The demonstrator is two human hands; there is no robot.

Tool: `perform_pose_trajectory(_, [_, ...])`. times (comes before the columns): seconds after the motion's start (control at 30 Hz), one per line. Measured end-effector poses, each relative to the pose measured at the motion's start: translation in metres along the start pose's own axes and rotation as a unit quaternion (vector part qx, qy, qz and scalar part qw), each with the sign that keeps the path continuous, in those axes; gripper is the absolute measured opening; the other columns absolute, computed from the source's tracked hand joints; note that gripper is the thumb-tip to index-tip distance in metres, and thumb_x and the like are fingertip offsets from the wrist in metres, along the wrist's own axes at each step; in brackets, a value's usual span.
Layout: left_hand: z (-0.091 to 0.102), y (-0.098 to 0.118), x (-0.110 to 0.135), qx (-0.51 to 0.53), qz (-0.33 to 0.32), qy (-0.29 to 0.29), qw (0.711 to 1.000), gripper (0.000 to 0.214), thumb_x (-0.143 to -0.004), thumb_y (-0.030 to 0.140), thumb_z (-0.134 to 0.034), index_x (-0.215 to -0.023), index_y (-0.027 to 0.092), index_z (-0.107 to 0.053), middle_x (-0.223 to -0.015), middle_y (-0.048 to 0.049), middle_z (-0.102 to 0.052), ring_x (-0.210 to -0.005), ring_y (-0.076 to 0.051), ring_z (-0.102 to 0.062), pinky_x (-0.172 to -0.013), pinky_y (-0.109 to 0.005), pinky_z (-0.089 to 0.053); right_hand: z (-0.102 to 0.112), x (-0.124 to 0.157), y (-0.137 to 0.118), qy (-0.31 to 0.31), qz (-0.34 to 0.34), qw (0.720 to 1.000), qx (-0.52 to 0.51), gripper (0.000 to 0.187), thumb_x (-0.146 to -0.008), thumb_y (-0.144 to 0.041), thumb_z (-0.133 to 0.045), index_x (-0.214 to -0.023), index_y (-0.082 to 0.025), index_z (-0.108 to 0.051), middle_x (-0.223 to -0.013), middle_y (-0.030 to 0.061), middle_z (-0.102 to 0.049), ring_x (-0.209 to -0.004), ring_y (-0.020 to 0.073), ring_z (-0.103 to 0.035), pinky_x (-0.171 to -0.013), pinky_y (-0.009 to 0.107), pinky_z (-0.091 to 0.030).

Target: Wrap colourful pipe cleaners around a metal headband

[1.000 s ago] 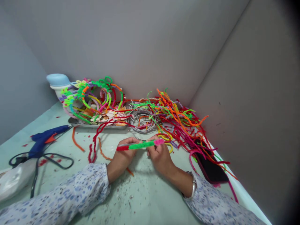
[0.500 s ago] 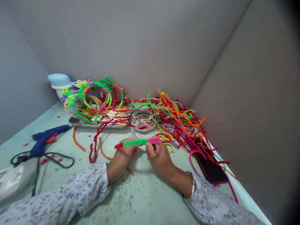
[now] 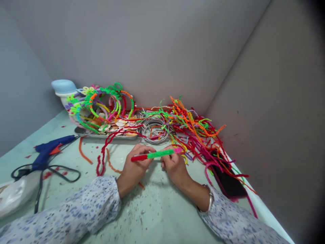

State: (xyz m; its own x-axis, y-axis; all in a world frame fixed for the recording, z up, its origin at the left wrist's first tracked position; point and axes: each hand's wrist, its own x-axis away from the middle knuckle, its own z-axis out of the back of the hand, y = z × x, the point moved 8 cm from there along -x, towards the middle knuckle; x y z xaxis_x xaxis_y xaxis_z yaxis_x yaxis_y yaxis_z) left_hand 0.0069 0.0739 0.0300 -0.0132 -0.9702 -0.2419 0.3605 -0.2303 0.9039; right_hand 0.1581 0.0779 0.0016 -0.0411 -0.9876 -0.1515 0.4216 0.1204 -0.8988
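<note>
Left hand (image 3: 134, 168) gripped the fuzzy strip (image 3: 160, 154) near its red end, right hand (image 3: 176, 169) near its pink end, just in front of the wire coil (image 3: 154, 142). Left of the coil sat a metal tray (image 3: 119, 137), farther left a blue glue gun (image 3: 44, 156); right, tangled pipe cleaners (image 3: 188, 117).

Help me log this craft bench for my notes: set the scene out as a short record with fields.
Left hand: holds a slim fuzzy red, green and pink strip near its red end
Right hand: holds it towards the pink end
Surface: pale green tabletop
Far left: multicoloured fuzzy hoops over a shallow metal tray of flat pale pieces
Centre: round silvery wire coil
Right: tangled bright fuzzy stems, partly over a black rectangular phone
Near left: blue-and-orange plastic glue gun
</note>
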Motion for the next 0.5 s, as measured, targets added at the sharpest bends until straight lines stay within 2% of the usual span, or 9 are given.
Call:
perform_pose_trajectory(0.1, [0.0008, 0.0046, 0.0003, 0.004, -0.039, 0.002, 0.999, 0.012, -0.074, 0.025, -0.066, -0.082, 0.018, -0.071, -0.082, -0.004, -0.061, -0.079, -0.017, -0.06, -0.069, -0.027, -0.047, 0.0, 0.0001, 0.0009, 0.001, 0.005, 1.0, -0.011, 0.021, -0.083, -0.029, -0.045, -0.064, -0.021, -0.049, -0.044, -0.0042, -0.053, -0.041, 0.0129, -0.052, -0.046, 0.022, -0.037])
perform_pose_trajectory(0.2, [0.0018, 0.0061, 0.0016, 0.025, -0.058, 0.009, 0.998, 0.012, -0.075, 0.022, -0.065, -0.083, 0.018, -0.072, -0.083, -0.0044, -0.061, -0.077, -0.017, -0.061, -0.066, -0.026, -0.048, 0.0003, 0.0005, 0.0015, 0.001, 0.003, 1.0, -0.024, 0.017, -0.083, -0.029, -0.046, -0.069, -0.021, -0.05, -0.045, -0.0051, -0.052, -0.041, 0.013, -0.052, -0.045, 0.022, -0.037])
perform_pose_trajectory(0.33, [0.0027, 0.0056, 0.0022, 0.038, -0.066, 0.017, 0.997, 0.012, -0.075, 0.019, -0.065, -0.084, 0.018, -0.073, -0.082, -0.0042, -0.062, -0.076, -0.016, -0.062, -0.064, -0.025, -0.049, -0.0001, 0.0006, 0.0016, 0.001, 0.005, 0.999, -0.041, 0.012, -0.083, -0.028, -0.046, -0.075, -0.021, -0.051, -0.045, -0.0059, -0.052, -0.041, 0.013, -0.052, -0.044, 0.021, -0.038])
perform_pose_trajectory(0.5, [0.0019, 0.0011, 0.0009, 0.033, -0.065, 0.008, 0.997, 0.012, -0.075, 0.02, -0.066, -0.085, 0.018, -0.073, -0.082, -0.0048, -0.064, -0.077, -0.018, -0.062, -0.063, -0.026, -0.049, -0.0001, 0.0002, 0.0015, 0.005, 0.008, 0.999, -0.039, 0.014, -0.084, -0.029, -0.046, -0.074, -0.021, -0.051, -0.045, -0.006, -0.052, -0.04, 0.0127, -0.051, -0.044, 0.021, -0.038])
